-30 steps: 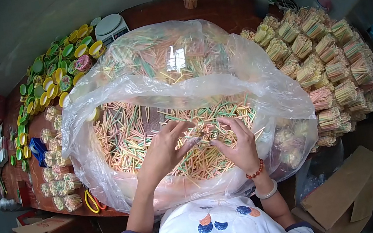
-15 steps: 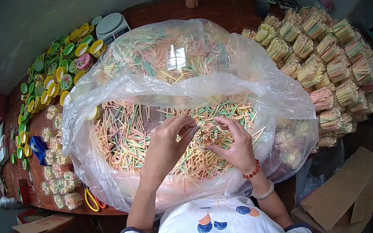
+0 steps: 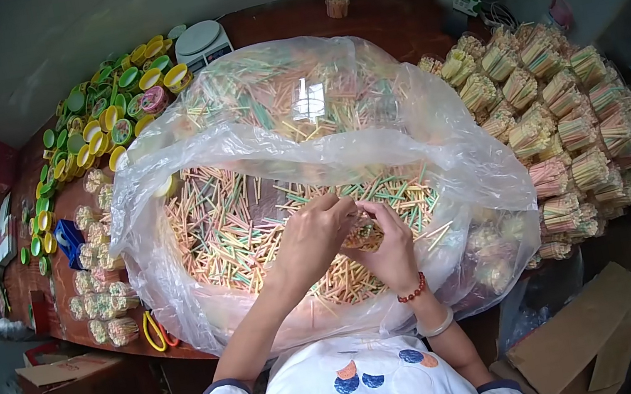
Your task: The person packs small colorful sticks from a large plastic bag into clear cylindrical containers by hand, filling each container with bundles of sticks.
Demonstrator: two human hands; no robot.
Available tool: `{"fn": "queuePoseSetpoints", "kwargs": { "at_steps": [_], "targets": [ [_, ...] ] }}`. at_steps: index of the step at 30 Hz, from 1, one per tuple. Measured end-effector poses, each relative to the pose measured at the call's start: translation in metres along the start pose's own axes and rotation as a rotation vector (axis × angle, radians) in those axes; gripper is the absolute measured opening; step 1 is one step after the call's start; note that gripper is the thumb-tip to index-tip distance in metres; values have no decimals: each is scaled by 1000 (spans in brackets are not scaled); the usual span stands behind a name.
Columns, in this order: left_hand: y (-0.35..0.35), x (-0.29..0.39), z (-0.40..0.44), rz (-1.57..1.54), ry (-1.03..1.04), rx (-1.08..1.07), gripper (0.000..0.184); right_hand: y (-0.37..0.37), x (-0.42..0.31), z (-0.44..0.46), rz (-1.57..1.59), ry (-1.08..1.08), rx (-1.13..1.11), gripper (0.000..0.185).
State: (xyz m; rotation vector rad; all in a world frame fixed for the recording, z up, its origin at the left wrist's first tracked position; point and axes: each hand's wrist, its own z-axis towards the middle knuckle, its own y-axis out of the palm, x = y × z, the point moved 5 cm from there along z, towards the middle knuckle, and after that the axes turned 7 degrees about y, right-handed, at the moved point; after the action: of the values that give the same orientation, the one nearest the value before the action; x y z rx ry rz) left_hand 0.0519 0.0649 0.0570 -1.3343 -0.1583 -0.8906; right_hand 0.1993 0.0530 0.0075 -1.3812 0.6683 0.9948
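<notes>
A big clear plastic bag [image 3: 172, 294] lies open in front of me, full of loose, short pastel sticks [image 3: 226, 238]. Over the bag's opening, my right hand [image 3: 386, 248] curls its thumb and fingers around a small bundle of sticks [image 3: 362, 233], mostly hidden by the hands. My left hand [image 3: 314, 235] is closed right beside the bundle, its fingertips meeting the right fingertips. Whatever those left fingers pinch is hidden.
Stacked stick bundles [image 3: 565, 128] fill the right side; smaller bundles [image 3: 106, 301] stand at left. Yellow and green round containers [image 3: 98, 134], a white scale [image 3: 201, 41] and yellow-handled scissors [image 3: 153, 331] surround the bag. Cardboard boxes [image 3: 576, 332] stand below the table edge.
My left hand has moved right to meet my right hand at the bundle. The right fingers have drawn in closer around it. The whole view has shifted slightly.
</notes>
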Motion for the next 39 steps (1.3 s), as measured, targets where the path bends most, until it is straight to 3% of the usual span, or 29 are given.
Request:
{"fn": "queuePoseSetpoints", "kwargs": {
  "at_steps": [4,5,10,12,13,16,18,21,23,27,29,32,35,36,37,38,39],
  "targets": [
    [-18,15,-5,9,64,5,24,-14,-30,-6,32,-82,81,65],
    [-18,13,-1,12,109,-7,30,-9,-24,-4,19,-7,37,65],
    [-25,16,-9,-53,164,15,71,-3,-26,-7,167,23,60,62],
    [8,6,-18,52,95,-202,67,4,-33,-7,-53,15,58,60],
    [4,2,-24,168,78,-182,68,9,-25,-5,15,25,4,59],
    [-37,-12,-36,-9,-13,2,72,11,-24,-5,127,0,41,63],
    [-46,-11,-46,-278,-156,-37,77,14,-21,-8,166,46,58,66],
    [-32,-4,-56,-212,-121,-110,90,26,-31,-9,147,-20,85,73],
    [-45,-5,-66,-199,-131,56,85,39,-51,-13,48,-163,80,82],
    [-100,-27,-105,-242,-241,325,72,65,-85,-8,197,-268,-138,99],
    [-163,-37,-133,100,-346,476,63,66,-93,-6,195,-290,-209,100],
    [-263,-76,-191,420,-616,726,60,53,-73,1,109,-226,-178,81],
    [-344,-184,-293,958,-815,760,60,28,-32,11,182,-34,-57,64],
    [-368,-237,-332,1086,-836,723,59,18,-23,15,167,2,-27,60],
    [-384,-279,-368,1240,-731,701,58,6,-14,18,148,46,27,56],
    [-394,-326,-407,1254,-771,737,60,-6,-10,20,100,47,96,47],
    [-408,-379,-441,965,-933,710,62,-18,-10,23,96,46,134,44]
  ]
}}
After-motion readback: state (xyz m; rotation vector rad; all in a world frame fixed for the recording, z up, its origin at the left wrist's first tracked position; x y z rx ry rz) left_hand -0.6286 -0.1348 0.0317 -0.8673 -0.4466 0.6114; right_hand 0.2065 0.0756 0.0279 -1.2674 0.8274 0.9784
